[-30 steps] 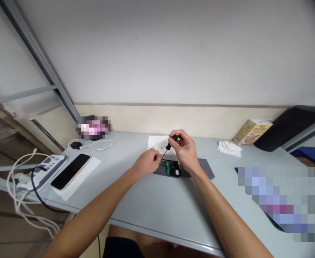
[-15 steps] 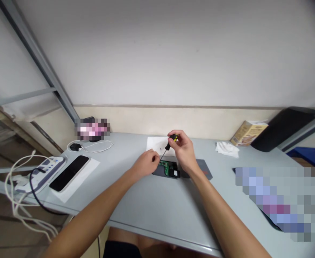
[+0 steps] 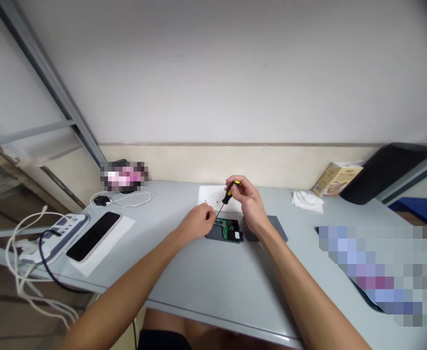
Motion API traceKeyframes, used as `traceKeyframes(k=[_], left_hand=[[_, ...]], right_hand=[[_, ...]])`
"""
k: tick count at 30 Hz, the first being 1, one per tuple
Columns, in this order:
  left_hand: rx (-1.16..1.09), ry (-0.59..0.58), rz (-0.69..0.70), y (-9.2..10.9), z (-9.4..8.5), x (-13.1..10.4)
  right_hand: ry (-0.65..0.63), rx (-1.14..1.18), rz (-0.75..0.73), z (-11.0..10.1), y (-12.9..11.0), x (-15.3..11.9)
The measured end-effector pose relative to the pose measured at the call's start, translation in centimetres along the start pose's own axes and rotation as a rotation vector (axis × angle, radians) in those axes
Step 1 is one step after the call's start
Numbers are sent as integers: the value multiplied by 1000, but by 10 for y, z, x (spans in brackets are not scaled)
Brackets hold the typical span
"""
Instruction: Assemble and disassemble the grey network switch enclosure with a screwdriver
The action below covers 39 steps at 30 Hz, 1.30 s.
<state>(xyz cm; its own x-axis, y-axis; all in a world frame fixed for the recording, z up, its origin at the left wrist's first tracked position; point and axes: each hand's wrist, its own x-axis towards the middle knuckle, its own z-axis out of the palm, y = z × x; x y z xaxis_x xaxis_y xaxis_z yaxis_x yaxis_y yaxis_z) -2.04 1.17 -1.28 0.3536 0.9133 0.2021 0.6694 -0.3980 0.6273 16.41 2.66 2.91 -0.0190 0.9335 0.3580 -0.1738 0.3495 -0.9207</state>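
A black and yellow screwdriver (image 3: pixel 228 192) is gripped by its handle in my right hand (image 3: pixel 247 199), slanting down to the left. Its tip reaches the upper left part of a green circuit board (image 3: pixel 230 225), which lies on a dark grey panel (image 3: pixel 216 235). My left hand (image 3: pixel 198 221) is closed at the board's left end, fingers curled close to the screwdriver tip. What those fingers hold, if anything, is hidden. Beneath my right wrist lies another dark grey flat piece (image 3: pixel 277 228). Behind the board, a white paper (image 3: pixel 209 194) carries small dark specks.
On the left are a smartphone (image 3: pixel 94 236) on white paper, a power strip (image 3: pixel 62 236) with cables and a black charger (image 3: pixel 102 200). To the right sit a crumpled tissue (image 3: pixel 308 201), a yellowish box (image 3: pixel 337 179) and a black cylinder-like object (image 3: pixel 384 172). A wall stands behind the desk.
The screwdriver handle has turned slightly in my right hand, and the fingers have shifted around it. My left hand stays in place beside the board.
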Motion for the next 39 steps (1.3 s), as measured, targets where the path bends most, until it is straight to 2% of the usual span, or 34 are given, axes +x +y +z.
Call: traceKeyframes(k=[4, 9, 16, 19, 23, 29, 35, 39], left_hand=[[-11, 3, -4, -1, 1, 1], [-12, 10, -14, 0, 1, 1], [-4, 14, -15, 0, 2, 1], [-7, 17, -18, 0, 2, 1], [-18, 18, -19, 0, 2, 1], [-9, 15, -17, 0, 1, 0], [11, 13, -22, 1, 2, 1], [24, 23, -24, 2, 2, 0]], right_hand=[[-61, 97, 42, 2, -4, -1], [-27, -15, 26, 0, -9, 0], [-118, 12, 20, -2, -8, 0], [-95, 31, 44, -3, -7, 1], [-15, -84, -21, -6, -7, 2], [-81, -63, -32, -7, -7, 1], [-25, -120, -43, -1, -5, 0], [-54, -157, -89, 1, -4, -1]])
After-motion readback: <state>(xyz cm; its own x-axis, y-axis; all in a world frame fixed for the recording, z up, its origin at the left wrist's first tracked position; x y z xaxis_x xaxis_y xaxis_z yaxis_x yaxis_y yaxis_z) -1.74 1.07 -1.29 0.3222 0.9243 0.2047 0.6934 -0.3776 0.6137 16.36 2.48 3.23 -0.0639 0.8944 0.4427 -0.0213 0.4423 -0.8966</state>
